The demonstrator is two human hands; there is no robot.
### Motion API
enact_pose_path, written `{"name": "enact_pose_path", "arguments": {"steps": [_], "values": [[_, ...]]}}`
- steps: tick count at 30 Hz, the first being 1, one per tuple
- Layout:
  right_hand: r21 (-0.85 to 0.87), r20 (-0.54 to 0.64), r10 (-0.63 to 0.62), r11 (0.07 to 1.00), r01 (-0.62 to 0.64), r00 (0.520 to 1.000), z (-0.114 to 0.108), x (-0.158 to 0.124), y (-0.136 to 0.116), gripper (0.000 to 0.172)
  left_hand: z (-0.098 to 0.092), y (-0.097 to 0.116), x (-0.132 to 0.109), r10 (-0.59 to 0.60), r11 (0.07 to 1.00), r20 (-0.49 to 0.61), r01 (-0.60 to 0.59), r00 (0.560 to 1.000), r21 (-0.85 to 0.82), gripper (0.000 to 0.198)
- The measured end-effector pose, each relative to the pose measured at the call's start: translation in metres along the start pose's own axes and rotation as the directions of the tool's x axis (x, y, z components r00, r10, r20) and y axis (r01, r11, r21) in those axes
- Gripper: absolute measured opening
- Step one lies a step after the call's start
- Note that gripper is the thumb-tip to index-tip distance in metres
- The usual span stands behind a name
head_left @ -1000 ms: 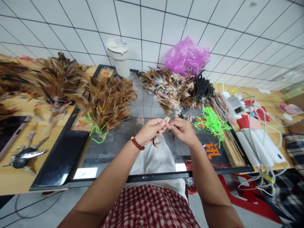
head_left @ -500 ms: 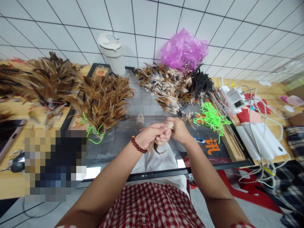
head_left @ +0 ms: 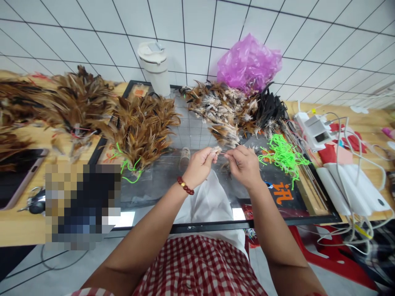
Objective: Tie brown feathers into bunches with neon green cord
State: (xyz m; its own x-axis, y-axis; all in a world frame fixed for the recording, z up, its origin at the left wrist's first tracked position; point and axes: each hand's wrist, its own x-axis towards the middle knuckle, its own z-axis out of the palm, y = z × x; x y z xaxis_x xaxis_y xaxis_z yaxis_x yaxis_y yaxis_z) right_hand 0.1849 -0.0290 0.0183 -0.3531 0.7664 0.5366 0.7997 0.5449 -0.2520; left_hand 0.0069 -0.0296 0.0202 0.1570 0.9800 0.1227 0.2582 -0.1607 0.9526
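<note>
My left hand point(head_left: 200, 165), with a dark red bead bracelet at the wrist, pinches the pale base of a small feather bundle point(head_left: 216, 150). Just to its right, my right hand point(head_left: 243, 165) is closed in a pinch on something thin, perhaps a strand, too small to make out. A narrow gap separates the hands over the dark glass panel point(head_left: 142, 195). Brown feathers point(head_left: 138, 127) lie in a pile left of my hands. Beyond them is a heap of mixed pale and brown feathers point(head_left: 222, 107), with black feathers point(head_left: 271, 107) beside it.
Bright green strands point(head_left: 285, 156) lie right of my hands. A white cup point(head_left: 156, 70) and purple plastic bag point(head_left: 249, 61) stand behind the piles. White chargers and cables point(head_left: 317, 131) are on the right; a phone point(head_left: 23, 174) and another feather pile point(head_left: 77, 98) are on the left.
My hands have moved apart, opening a gap between them. The bundle's feather tips, which hung below my left hand, are now hidden. The whole view has shifted, so the surroundings sit further right.
</note>
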Motion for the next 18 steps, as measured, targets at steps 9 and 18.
{"name": "enact_pose_path", "arguments": {"steps": [9,18], "values": [[-0.017,-0.078,-0.226,0.974,0.226,0.971,0.000,0.000,-0.007,0.012,-0.001,-0.007,0.003,-0.072,0.944,0.126,0.027,0.989,0.330,0.027],[0.475,0.060,-0.048,0.880,0.014,0.997,-0.010,0.005,-0.009,0.014,-0.006,0.004,-0.003,0.023,0.967,0.509,-0.148,0.861,0.206,0.027]]}}
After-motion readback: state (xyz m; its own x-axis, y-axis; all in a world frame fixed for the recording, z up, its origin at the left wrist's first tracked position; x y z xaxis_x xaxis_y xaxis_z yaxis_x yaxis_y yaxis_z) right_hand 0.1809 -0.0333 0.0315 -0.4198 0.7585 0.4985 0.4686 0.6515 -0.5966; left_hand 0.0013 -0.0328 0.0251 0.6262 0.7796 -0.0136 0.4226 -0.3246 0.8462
